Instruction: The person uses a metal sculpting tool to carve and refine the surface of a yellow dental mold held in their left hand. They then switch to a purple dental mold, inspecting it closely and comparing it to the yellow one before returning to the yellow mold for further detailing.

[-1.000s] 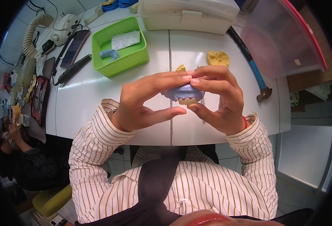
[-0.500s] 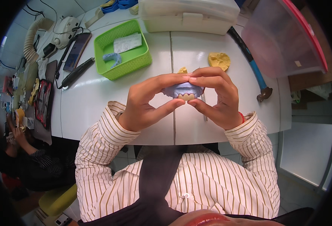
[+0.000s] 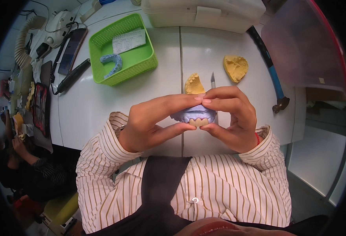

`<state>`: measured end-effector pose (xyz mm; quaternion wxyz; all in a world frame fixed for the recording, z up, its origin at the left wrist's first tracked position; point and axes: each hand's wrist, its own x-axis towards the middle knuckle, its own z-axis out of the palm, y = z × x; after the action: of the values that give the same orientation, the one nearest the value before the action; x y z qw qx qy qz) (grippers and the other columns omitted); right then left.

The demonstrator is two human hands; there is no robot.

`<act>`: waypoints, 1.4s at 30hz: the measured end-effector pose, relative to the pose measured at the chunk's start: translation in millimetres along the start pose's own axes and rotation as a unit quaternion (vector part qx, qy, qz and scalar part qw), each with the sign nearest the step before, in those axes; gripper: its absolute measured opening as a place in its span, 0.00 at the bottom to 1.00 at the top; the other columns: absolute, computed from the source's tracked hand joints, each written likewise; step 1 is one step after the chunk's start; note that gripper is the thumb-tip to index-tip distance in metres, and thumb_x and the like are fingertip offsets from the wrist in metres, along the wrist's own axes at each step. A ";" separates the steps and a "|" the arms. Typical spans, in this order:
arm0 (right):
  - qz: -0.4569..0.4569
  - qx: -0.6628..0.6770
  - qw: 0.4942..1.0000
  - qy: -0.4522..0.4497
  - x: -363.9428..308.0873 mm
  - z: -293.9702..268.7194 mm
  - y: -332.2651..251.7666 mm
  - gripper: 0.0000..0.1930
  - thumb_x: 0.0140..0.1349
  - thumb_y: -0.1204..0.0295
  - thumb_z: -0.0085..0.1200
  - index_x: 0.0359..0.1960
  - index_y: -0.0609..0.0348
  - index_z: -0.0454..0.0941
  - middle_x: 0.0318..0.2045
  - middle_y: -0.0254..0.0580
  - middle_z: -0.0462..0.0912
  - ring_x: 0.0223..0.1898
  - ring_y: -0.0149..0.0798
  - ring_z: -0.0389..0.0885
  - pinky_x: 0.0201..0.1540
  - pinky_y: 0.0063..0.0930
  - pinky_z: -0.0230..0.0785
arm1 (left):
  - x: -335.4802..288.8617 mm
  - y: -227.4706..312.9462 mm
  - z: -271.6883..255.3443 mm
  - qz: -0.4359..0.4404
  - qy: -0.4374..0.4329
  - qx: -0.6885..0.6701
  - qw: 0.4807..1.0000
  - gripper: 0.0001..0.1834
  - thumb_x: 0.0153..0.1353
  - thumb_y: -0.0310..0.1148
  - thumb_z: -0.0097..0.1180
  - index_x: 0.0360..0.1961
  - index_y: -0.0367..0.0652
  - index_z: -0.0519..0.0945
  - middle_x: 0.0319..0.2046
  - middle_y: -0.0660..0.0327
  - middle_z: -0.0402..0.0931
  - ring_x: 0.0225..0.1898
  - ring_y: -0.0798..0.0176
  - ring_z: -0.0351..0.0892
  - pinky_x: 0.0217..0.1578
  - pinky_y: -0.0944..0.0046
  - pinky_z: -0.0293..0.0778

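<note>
Between both hands I hold a lavender-blue dental cast (image 3: 194, 113) above the table, near its front edge. Tooth-coloured crowns (image 3: 199, 122) sit at the front of its tooth row. My left hand (image 3: 151, 120) grips the cast from the left, fingers over the top and thumb tip beside the crowns. Mirroring it, my right hand (image 3: 234, 118) closes on the right side, thumb against the lower front edge. Just beyond my fingertips lie a yellow partial plaster cast (image 3: 194, 83) and a pointed knife (image 3: 213, 80), its lower part hidden by my hand.
Left of centre stands a green basket (image 3: 153, 65) with a blue arch-shaped piece (image 3: 111, 65) and a folded paper (image 3: 129, 41). Another yellow cast (image 3: 235, 68) and a hammer (image 3: 273, 74) lie to the right. A handpiece (image 3: 74, 76) and phone (image 3: 72, 51) lie left. Another person's hand (image 3: 20, 146) shows far left.
The view has shifted, and my hands with the cast appear slightly lower and nearer my body. The yellow partial cast and the knife tip now show more beyond my fingers. The grip looks unchanged.
</note>
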<state>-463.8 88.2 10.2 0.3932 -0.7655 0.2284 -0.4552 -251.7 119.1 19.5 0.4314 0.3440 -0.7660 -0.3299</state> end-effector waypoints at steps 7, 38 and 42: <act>0.096 0.069 0.993 -0.001 -1.0 2.1 3.4 0.16 0.50 0.76 0.65 0.41 0.63 0.76 0.39 0.42 0.78 0.30 0.27 0.78 0.26 0.15 0.69 | -4.3 0.5 1.4 -0.138 -0.017 -0.069 0.988 0.26 0.51 0.28 0.66 0.53 0.36 0.74 0.41 0.53 0.80 0.41 0.59 0.82 0.43 0.66 0.78; 0.180 0.295 0.938 -0.027 -4.4 -1.6 -2.3 0.25 0.45 0.80 0.69 0.46 0.71 0.72 0.43 0.44 0.77 0.47 0.35 0.79 0.52 0.29 0.73 | -8.3 2.0 4.8 -0.137 0.048 -0.182 0.973 0.42 0.39 0.33 0.76 0.56 0.33 0.67 0.48 0.49 0.75 0.47 0.58 0.79 0.42 0.65 0.79; 0.183 0.331 0.925 -0.011 -8.7 -0.3 -4.4 0.26 0.44 0.80 0.70 0.47 0.71 0.72 0.43 0.44 0.77 0.47 0.35 0.79 0.52 0.30 0.74 | -4.9 1.4 -2.7 -0.070 0.000 -0.131 0.989 0.48 0.39 0.37 0.76 0.59 0.31 0.62 0.49 0.46 0.72 0.50 0.56 0.76 0.47 0.60 0.75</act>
<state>-468.3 96.9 9.3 0.7035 -0.5411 0.1968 -0.4167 -247.7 123.2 19.5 0.4484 0.3371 -0.6900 -0.4574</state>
